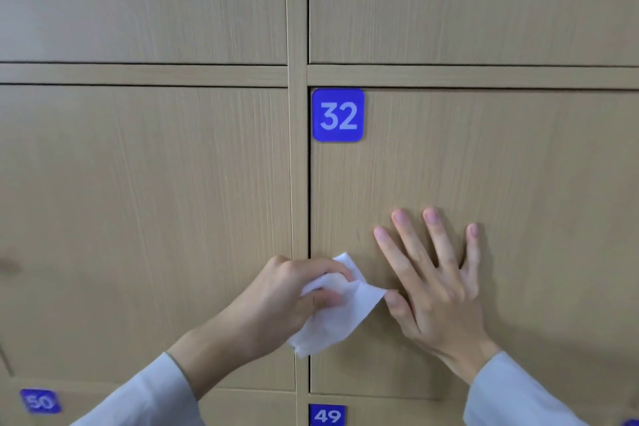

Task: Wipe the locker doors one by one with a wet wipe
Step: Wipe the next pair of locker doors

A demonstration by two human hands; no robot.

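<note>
A wall of tan wood-grain lockers fills the view; the door nearest the work, locker door 32 (484, 183), sits right of the vertical frame strip (297, 166) and carries a blue number plate (338, 115) in its upper left corner; plates 50 (39, 400) and 49 (326, 415) mark the doors below. The right hand (437, 282) lies flat on door 32 with fingers straight and spread, probably to steady the door against the wiping pressure; its thumb just meets the wipe's right corner, and it holds nothing. The left hand (287, 301) has its fingers curled round the wet wipe (340, 313), bunching the upper part into the palm so the loose part can be dragged across the surface. The wipe is white, thin and crumpled, with soft folds; it hangs low on door 32's left edge, overlapping the frame strip, one corner poking up above the knuckles.
</note>
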